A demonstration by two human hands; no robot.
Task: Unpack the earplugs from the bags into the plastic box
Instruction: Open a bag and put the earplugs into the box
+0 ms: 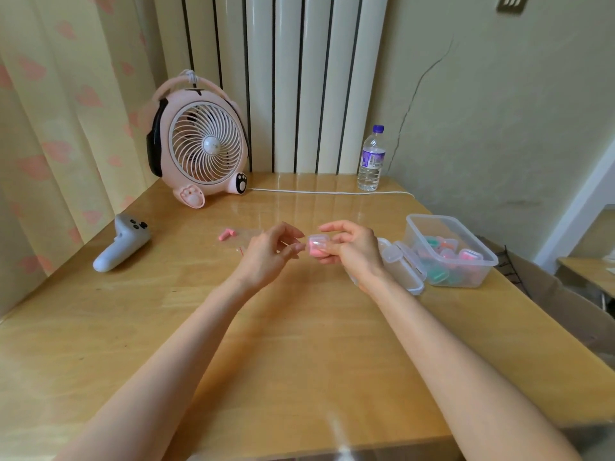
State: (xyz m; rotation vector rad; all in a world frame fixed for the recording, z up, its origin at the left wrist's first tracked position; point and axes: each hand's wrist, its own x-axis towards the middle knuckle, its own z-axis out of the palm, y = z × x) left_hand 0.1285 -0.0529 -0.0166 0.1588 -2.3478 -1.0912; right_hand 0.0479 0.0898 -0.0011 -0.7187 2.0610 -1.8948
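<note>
On the table, the lid lies just left of my plastic box. Further left come my right hand with a small case, my left hand, then the controller. Behind the box stands the bottle, and behind-left the fan.

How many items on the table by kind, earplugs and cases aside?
Fan: 1
Bottle: 1
Controller: 1
Cable: 1
Box: 1
Lid: 1
Bag: 1
Total: 7
</note>
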